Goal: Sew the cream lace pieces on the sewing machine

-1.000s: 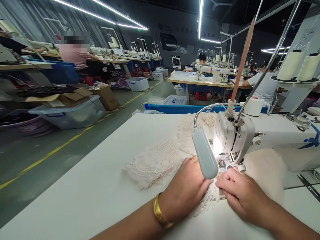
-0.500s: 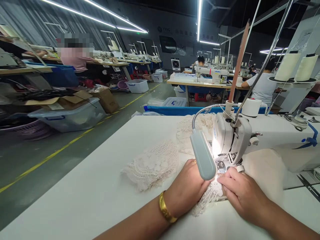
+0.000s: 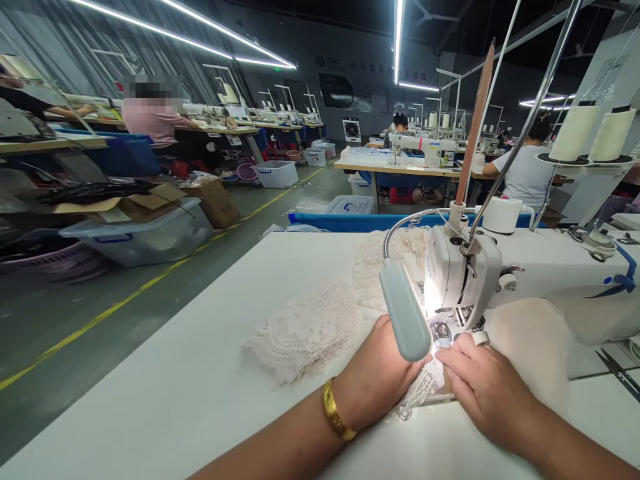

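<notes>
A strip of pale lace (image 3: 423,388) lies under the lit needle area of the white sewing machine (image 3: 550,263). My left hand (image 3: 379,373), with a gold bangle on its wrist, is closed on the lace's left side, its fingertips partly hidden by the grey lamp head (image 3: 406,312). My right hand (image 3: 487,387) pinches the lace's right edge, just in front of the presser foot (image 3: 442,331). Sheer beige fabric (image 3: 530,340) spreads to the right of the needle area, beyond my right hand.
Folded lace (image 3: 310,330) rests on the white table (image 3: 200,373), with more lace (image 3: 373,260) behind it. Black scissors (image 3: 620,373) lie at the right edge. Thread cones (image 3: 575,133) stand at the back right. People sit at other machines farther off.
The lace has moved forward toward the needle, so a shorter end hangs out in front. My left hand has shifted slightly right. My right hand is nearly unmoved.
</notes>
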Demonstrator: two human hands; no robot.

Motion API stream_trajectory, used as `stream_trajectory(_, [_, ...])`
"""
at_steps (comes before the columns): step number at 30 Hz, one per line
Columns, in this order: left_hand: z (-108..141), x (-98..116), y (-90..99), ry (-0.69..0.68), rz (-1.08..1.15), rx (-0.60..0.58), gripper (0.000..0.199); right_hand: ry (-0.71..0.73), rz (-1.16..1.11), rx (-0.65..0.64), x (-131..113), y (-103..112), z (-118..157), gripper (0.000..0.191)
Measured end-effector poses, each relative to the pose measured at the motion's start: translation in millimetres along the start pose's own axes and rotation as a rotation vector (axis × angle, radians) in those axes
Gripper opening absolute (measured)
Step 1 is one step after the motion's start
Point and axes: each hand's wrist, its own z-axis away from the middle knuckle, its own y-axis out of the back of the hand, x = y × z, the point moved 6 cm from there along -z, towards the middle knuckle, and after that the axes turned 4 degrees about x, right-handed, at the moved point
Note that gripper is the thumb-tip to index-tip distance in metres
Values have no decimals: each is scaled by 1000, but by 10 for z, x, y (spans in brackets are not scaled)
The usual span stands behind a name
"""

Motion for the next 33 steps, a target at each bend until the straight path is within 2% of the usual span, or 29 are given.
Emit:
stream_trajectory(6, [-56,26,73,14,35,-33,20,0,19,26,0,4,0,34])
stream_trajectory(19, [-41,34,53,24,12,-32,24,-13,11,16,1,19,-7,32])
stream_trajectory(24, [-47,123,101,-9,-19,-46,24,-6,0,19,10,40,6,32])
stream_trajectory(29, [-4,289,158,-113,29,-27,28,-27,-33,-7,38,48,24,30])
stream_trajectory(33, [33,294,150,-112,42,-51,26,1,-35,2,20,49,31,32])
